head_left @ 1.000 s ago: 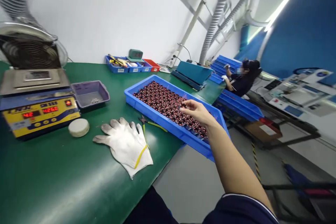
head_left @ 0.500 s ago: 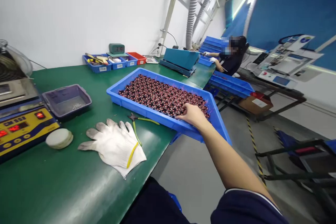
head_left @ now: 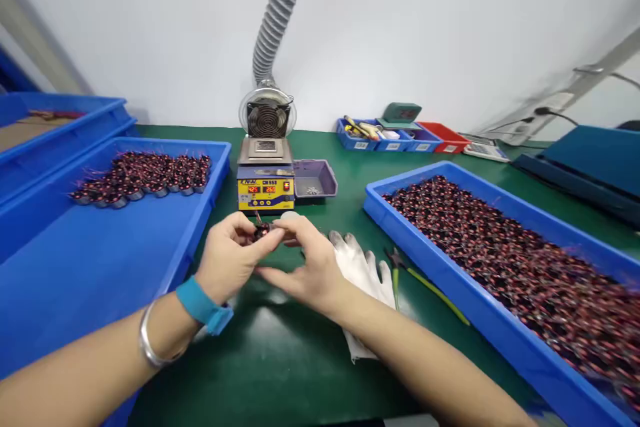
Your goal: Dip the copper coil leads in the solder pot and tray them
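Observation:
In front of the yellow-fronted heater box, my left hand pinches a small dark wire-wound coil between thumb and fingers. Copper windings show on it, and short wire leads stick up from its top. My right hand meets it from the right, fingertips closed against its side and partly hiding it. A white glove with greyed fingertips lies under and beyond my right forearm. Just right of the glove are green-handled cutters. A blue tray packed with similar coils stands on the right.
On the left, another blue tray has coils grouped at its far end. The heater box with lit red displays stands ahead, beside a purple bin of small pale bits. Small tool bins line the wall.
My view has swung left from the right-hand tray to the heater box. My right hand has left that tray, and my left hand has come into view; both are now at one coil.

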Motion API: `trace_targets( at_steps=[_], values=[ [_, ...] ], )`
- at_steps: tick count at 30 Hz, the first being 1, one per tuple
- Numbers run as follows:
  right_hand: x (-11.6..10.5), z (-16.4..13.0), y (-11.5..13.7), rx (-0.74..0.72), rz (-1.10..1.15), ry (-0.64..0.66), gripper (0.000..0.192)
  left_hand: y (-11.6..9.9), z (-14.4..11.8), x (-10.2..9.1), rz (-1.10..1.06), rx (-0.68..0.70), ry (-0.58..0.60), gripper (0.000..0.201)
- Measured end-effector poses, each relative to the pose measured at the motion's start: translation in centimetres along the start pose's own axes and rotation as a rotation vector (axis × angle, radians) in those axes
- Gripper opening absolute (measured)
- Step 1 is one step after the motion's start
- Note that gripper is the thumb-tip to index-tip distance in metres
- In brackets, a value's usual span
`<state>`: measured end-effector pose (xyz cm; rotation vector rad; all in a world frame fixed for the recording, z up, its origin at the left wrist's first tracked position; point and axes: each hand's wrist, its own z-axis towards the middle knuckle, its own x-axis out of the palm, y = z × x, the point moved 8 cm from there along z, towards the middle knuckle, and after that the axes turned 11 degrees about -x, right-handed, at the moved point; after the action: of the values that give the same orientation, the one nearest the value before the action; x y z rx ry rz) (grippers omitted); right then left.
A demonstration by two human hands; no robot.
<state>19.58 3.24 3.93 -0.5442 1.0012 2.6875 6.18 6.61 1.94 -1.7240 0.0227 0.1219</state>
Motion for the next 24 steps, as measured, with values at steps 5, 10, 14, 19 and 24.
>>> trace_targets(
  at_steps=[5,10,14,19,24],
  values=[
    [2.5,1.5,-2.2,0.123,0.126,-0.058,0.025,1.1,0.4,-0.1,-0.081,0.036,-0.063,0.038],
    [1.9,2.7,-5.8,0.399,0.512,-0.123,0.039,2.2,0.8,1.2,-0.075,-0.033,0.14,0.047],
    [-0.2,6.5,-9.4,0.532,0.564,-0.191,0.04,3.1,0.8,2.2,0.018,-0.087,0.198,0.052],
    [-2.3,13.5,-13.5,0.603,0.337,-0.203,0.036,3.5,1.4,2.5,0.125,-0.063,0.204,0.048],
    [-2.1,19.7,-16.2,0.618,-0.059,-0.136,0.038,3.6,1.8,2.5,0.208,-0.013,0.202,0.04]
  ],
)
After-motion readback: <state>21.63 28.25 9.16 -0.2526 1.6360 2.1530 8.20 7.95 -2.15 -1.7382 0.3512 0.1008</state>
